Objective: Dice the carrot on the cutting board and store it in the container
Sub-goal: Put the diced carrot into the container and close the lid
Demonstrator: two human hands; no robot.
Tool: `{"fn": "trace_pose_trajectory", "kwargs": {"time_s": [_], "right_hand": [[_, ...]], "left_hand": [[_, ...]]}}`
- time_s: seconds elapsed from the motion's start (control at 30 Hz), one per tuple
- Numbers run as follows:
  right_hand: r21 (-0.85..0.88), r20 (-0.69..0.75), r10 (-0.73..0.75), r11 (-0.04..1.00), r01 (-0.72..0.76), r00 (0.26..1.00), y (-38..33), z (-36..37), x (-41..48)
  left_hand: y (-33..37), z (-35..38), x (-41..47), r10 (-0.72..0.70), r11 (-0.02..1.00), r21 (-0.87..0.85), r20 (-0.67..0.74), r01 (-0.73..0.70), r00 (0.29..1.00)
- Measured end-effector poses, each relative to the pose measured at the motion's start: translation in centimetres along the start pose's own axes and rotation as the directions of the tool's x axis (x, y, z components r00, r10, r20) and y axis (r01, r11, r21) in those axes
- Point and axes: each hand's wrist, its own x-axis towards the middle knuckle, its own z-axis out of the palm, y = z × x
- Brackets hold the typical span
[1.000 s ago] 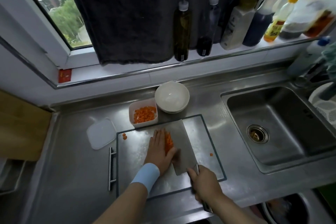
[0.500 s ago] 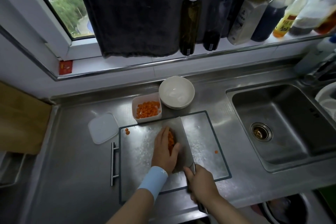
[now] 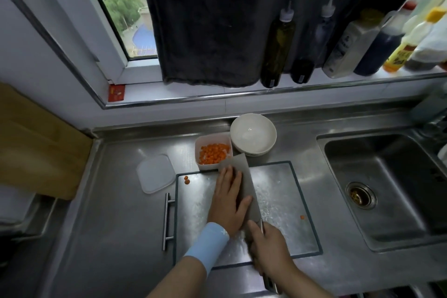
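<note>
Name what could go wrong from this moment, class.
The left hand lies flat against the knife blade, so a slip might cut it. The blade tip sits at the container rim, close to the bowl; a nudge could spill the carrot. Stray bits on the board may get left behind.

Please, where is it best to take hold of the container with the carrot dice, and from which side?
Probably by the rim of its left wall, coming from the left. The container is open-topped and part full, so keep it level. The bowl crowds its right side, and the cleaver overlaps its near right corner.
</note>
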Motion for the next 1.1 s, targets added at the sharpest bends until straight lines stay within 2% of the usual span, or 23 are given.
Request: {"fn": "trace_pose_trajectory", "kwargs": {"time_s": [0.17,0.3,0.63,0.73,0.87,0.93,0.97,1.03,1.1], "right_hand": [[0.027,-0.056,-0.088,0.996,0.090,0.995,-5.9,0.1,2.1],[0.012,-0.110,-0.138,0.990,0.140,0.984,-9.9,0.8,4.9],[-0.135,-0.241,-0.130,0.986,0.099,0.962,-11.5,3.1,9.7],[-0.154,-0.265,-0.122,0.985,0.083,0.957,-11.3,2.9,10.4],[-0.140,-0.258,-0.096,0.988,0.061,0.961,-10.8,2.7,10.9],[-0.134,-0.258,-0.091,0.989,0.057,0.962,-10.6,2.8,10.8],[-0.132,-0.258,-0.089,0.990,0.056,0.962,-10.6,2.9,10.8],[-0.126,-0.265,-0.084,0.991,0.052,0.961,-10.6,3.0,10.8],[-0.122,-0.262,-0.094,0.990,0.064,0.960,-10.9,3.0,10.7]], "left_hand": [[0.6,-4.7,5.4,0.073,0.997,-0.009,-0.050,-0.073,0.996],[0.1,-7.6,9.8,0.112,0.993,0.048,-0.065,-0.109,0.992],[-4.6,-8.1,13.6,0.166,0.985,0.057,-0.033,-0.164,0.986],[-6.7,-8.0,12.0,0.062,0.997,-0.049,-0.030,-0.064,0.998],[-8.7,-8.3,11.3,-0.019,0.999,-0.038,-0.164,0.013,0.986],[-8.0,-8.9,11.7,0.051,0.998,-0.026,-0.178,-0.057,0.983],[-7.5,-9.2,11.9,0.147,0.989,0.000,-0.165,-0.149,0.975],[-6.6,-9.2,12.1,0.327,0.941,0.102,-0.034,-0.322,0.945],[-6.6,-8.6,12.1,0.316,0.934,0.150,0.076,-0.324,0.946]]}}
